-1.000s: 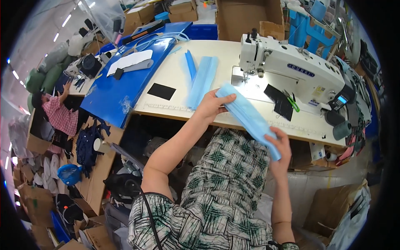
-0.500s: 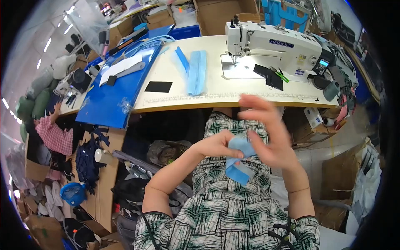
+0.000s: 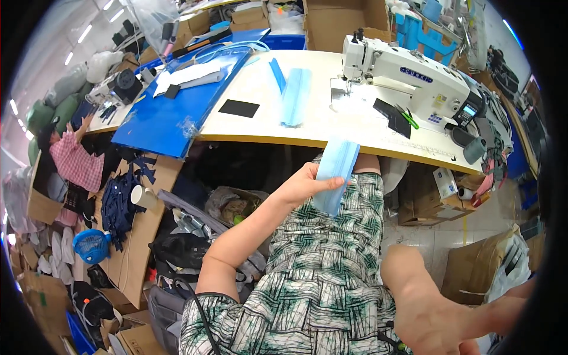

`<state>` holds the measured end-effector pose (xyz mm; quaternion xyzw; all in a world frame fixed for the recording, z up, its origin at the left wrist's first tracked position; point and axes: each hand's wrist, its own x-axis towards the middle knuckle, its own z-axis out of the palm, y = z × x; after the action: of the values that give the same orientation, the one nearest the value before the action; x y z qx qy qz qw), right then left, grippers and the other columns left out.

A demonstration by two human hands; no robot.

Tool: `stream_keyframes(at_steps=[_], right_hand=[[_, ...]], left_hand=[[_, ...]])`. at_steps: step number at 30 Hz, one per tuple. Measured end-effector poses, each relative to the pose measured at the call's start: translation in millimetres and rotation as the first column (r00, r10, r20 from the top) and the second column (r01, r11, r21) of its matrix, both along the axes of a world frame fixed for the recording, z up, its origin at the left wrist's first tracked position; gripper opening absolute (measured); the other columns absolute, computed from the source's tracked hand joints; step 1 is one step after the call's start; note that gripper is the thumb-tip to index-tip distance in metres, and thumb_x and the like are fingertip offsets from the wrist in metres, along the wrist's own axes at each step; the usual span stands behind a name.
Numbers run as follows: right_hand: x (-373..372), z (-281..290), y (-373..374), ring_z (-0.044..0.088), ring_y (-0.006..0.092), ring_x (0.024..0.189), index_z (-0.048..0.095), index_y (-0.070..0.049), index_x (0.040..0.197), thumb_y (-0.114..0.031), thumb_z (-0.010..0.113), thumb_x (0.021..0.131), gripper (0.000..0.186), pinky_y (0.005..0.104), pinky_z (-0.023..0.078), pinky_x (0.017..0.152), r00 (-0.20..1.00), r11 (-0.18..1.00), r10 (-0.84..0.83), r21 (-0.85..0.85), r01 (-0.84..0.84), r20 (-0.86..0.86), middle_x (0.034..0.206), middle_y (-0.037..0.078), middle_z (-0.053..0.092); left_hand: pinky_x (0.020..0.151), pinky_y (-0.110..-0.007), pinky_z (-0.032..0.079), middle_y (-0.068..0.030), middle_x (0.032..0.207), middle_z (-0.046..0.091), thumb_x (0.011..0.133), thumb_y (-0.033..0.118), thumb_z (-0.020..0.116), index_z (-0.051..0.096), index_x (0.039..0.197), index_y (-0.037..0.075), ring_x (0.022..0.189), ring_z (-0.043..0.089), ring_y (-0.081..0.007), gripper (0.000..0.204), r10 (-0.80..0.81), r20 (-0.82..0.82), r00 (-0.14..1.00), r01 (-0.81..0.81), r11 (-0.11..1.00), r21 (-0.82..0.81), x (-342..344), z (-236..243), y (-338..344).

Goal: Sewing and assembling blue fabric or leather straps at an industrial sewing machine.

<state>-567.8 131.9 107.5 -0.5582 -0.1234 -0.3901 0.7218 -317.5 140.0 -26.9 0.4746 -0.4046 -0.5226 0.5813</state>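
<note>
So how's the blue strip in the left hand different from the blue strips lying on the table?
The held blue strip is pinched by the left hand and hangs below the table edge over the lap; the blue strips on the table lie flat, untouched. The held one is a single folded piece; the table ones lie side by side. Both share the same light blue colour and long narrow shape.

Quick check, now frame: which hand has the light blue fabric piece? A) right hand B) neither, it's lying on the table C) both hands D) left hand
D: the left hand grips the light blue fabric piece at its side edge, below the table edge, while the right hand is down low by the lap with nothing in it.
</note>
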Motion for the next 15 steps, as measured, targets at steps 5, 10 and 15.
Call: stream_keyframes(at_steps=[5,10,15], right_hand=[[25,23,-10,0.055,0.0191,0.108,0.062,-0.018,0.101,-0.004,0.057,0.089,0.019,0.0286,0.035,0.093,0.997,0.992,0.071,0.101,-0.074,0.035,0.097,0.003,0.058],[6,31,-39,0.055,0.0170,0.104,0.061,-0.022,0.100,-0.006,0.055,0.093,0.018,0.0266,0.032,0.091,0.988,0.978,0.111,0.162,-0.128,0.111,0.086,0.000,0.060],[49,65,-64,0.055,0.0149,0.100,0.060,-0.025,0.099,-0.008,0.054,0.096,0.018,0.0246,0.029,0.089,0.966,0.947,0.169,0.240,-0.214,0.195,0.075,-0.002,0.061]], left_hand=[[0.085,-0.031,0.051,-0.0079,0.099,0.072,0.087,0.024,0.074,0.071,0.105,0.001,0.089,0.066,-0.0133,0.029,0.048,-0.043,0.998,-0.047,0.999,0.026,17,-2,-13],[0.084,-0.030,0.051,-0.0073,0.099,0.072,0.089,0.022,0.073,0.071,0.105,0.000,0.090,0.065,-0.0129,0.027,0.025,-0.070,0.997,-0.024,1.000,0.019,30,3,-45],[0.084,-0.029,0.051,-0.0077,0.100,0.071,0.090,0.019,0.072,0.068,0.107,0.001,0.090,0.065,-0.0133,0.025,0.048,-0.113,0.992,-0.036,0.993,0.110,52,-2,-76]])
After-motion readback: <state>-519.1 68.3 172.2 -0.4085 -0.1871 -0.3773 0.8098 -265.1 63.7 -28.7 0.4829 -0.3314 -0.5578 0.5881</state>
